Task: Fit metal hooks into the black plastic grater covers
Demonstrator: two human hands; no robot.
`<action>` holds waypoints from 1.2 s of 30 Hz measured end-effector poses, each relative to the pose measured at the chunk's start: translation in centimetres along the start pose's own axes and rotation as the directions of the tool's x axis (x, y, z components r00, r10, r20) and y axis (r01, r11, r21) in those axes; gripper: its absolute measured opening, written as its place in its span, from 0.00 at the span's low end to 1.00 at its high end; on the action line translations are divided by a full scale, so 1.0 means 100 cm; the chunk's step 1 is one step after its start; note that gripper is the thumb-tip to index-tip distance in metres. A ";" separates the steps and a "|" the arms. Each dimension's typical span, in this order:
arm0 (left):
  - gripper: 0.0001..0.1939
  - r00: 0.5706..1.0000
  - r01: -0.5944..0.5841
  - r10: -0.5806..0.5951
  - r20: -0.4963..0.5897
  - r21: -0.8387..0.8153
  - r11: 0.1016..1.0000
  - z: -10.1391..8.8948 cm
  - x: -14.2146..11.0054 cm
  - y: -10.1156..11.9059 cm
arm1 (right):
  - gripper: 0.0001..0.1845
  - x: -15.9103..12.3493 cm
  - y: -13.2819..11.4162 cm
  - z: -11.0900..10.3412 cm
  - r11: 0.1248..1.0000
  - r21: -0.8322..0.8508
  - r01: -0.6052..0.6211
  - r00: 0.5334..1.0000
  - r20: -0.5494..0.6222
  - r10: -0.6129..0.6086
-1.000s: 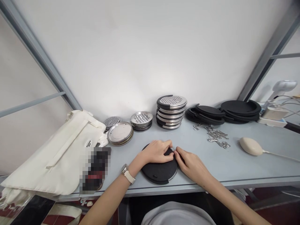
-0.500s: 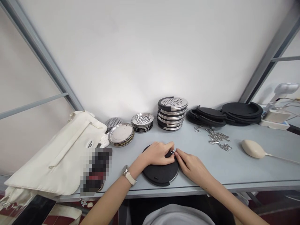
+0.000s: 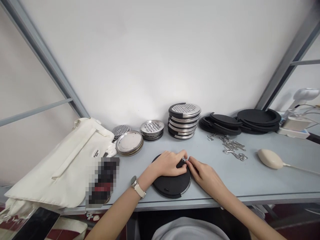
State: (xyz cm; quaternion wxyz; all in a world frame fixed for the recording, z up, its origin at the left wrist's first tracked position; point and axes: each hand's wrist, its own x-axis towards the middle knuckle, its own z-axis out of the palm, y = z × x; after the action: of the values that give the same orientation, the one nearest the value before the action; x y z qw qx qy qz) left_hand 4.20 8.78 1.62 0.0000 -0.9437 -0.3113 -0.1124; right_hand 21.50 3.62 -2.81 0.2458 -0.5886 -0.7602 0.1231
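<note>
A round black plastic cover (image 3: 172,185) lies on the table in front of me, with a strip of metal rim showing at its lower right. My left hand (image 3: 169,164) lies over its upper part, thumb and index finger curled toward the right edge and holding it. From the right, my right hand (image 3: 201,171) pinches a small shiny wire clip (image 3: 184,160) against that edge, between the left thumb and index finger. Fingertips partly hide the clip, so I cannot tell how far it is seated.
Behind stand a stack of black-rimmed grater discs (image 3: 186,110), bare grater plates (image 3: 152,127) and plain metal discs (image 3: 129,142). Black covers (image 3: 258,118) and loose wire clips (image 3: 233,146) lie right, near a cream corded object (image 3: 269,158). A white bag (image 3: 65,163) fills the left.
The wire clip has tilted slightly between my fingertips. Both hands stay at the cover's right edge, with only small finger shifts. The whole view has shifted a little.
</note>
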 end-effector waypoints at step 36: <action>0.09 0.999 -0.002 0.000 0.034 0.074 0.997 -0.004 0.000 0.002 | 0.14 0.000 -0.003 -0.002 1.000 0.003 0.021 0.999 0.037 -0.021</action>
State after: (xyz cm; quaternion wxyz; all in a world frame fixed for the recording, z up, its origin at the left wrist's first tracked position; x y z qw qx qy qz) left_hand 4.18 8.58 2.01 0.0299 -0.9449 -0.3147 -0.0847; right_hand 21.37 3.50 -2.56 0.2339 -0.5779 -0.7706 0.1324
